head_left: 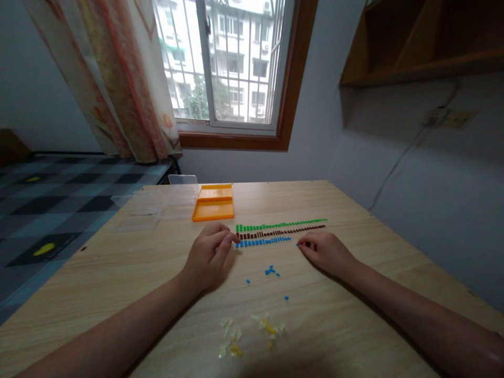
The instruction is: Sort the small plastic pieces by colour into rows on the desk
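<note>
Three rows of small blocks run left to right across the wooden table: a green row (271, 226), a dark brown row (275, 233) and a shorter blue row (260, 242) nearest me. My left hand (210, 255) rests at the left end of the rows. Its index finger reaches out to the end blocks, and nothing shows in its grasp. Just past the right end of the blue row, my right hand (325, 250) pinches a tiny blue block (297, 244) between thumb and fingertips. Loose blue blocks (270, 271) lie on the wood between my forearms.
Pale and yellow small pieces (235, 350) lie scattered near the front of the table (177, 336). An orange tray (213, 210) and clear plastic cases (137, 219) stand at the back left. Beyond are a bed (79, 181), a curtain (118, 79) and a barred window.
</note>
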Demonstrator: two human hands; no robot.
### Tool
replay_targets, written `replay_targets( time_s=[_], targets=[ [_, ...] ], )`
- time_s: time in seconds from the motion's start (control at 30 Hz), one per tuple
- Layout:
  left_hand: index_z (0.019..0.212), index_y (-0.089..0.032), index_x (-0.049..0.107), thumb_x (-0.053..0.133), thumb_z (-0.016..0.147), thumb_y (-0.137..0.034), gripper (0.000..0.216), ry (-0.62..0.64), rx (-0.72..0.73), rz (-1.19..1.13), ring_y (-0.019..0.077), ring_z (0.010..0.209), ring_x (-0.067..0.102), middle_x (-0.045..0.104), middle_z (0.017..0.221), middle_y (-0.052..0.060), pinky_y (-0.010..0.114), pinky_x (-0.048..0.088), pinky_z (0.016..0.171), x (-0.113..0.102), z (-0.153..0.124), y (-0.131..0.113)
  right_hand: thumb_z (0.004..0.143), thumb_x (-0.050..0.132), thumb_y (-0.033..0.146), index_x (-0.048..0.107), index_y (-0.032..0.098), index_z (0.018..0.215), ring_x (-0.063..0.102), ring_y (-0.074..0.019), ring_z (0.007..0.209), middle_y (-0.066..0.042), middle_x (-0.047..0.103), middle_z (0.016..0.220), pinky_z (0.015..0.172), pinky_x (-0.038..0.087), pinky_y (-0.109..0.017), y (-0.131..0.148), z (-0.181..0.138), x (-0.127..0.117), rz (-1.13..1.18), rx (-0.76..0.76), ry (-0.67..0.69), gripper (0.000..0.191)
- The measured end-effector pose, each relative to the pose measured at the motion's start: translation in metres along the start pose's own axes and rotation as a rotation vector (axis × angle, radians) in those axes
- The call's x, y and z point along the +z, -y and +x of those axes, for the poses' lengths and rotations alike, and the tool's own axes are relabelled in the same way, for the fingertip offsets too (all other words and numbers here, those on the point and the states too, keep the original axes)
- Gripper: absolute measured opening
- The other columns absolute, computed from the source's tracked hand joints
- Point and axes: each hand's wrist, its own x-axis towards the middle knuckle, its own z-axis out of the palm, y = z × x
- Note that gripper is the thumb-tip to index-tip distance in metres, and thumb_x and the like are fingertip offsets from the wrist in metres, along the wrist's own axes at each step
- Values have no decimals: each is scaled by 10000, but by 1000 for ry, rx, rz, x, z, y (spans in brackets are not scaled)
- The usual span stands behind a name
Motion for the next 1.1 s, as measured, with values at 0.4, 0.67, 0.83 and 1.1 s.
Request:
replay_targets(
  time_s=[0.4,0.67,0.83,1.1],
  targets=[
    [703,-181,689,419,965,-250,383,49,29,29,198,783,579,606,771,53,342,460,728,-1,2,-4,915,602,236,801,196,926,671,-179,787,-61,755,859,715,491,-278,-18,9,-3,167,-81,71,203],
    [703,-183,687,419,968,-262,386,51,31,30,196,777,578,608,769,53,340,458,723,1,1,-2,829,670,262,817,204,900,709,-199,735,-44,795,847,700,532,-301,-20,26,9,211,184,14,174],
    [713,-179,690,420,977,-263,387,53,33,18,193,774,578,605,774,49,339,453,721,2,0,2,831,675,280,819,225,882,740,-224,833,-45,802,893,770,551,-330,-21,27,15,226,180,-26,162],
    [711,-180,694,411,968,-269,392,71,5,39,199,779,574,611,772,56,346,467,720,1,2,-3,834,687,297,822,234,910,745,-242,864,-54,804,927,798,567,-362,-23,26,17,246,178,-41,167]
  ],
)
